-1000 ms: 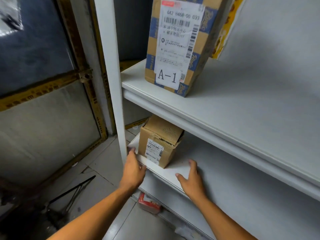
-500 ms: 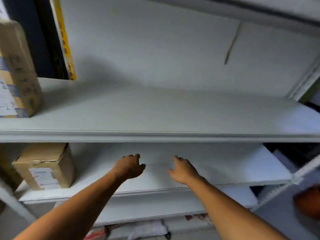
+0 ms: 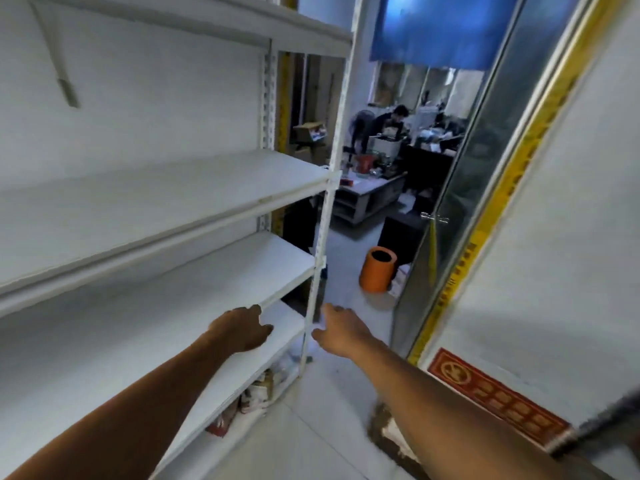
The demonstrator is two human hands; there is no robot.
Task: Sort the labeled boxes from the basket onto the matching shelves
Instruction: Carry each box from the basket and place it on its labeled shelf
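Observation:
A white shelving unit (image 3: 173, 181) fills the left half of the view, and the boards in sight carry no boxes. My left hand (image 3: 240, 329) hovers over the front right corner of a lower shelf board (image 3: 194, 271), fingers loosely curled and holding nothing. My right hand (image 3: 341, 329) is stretched out just right of the unit's front upright post (image 3: 320, 237), fingers relaxed and empty. No labeled box and no basket is in view.
An orange bin (image 3: 377, 270) stands on the floor past the shelf end. A glass door with a yellow frame (image 3: 491, 202) is at the right. Packets lie under the lowest board (image 3: 258, 393). A person sits at a cluttered desk (image 3: 391, 126) beyond.
My view has swung right, from the left end of the shelves with the A-1 box and small carton to the right end. Both empty hands travelled right along the lower shelf.

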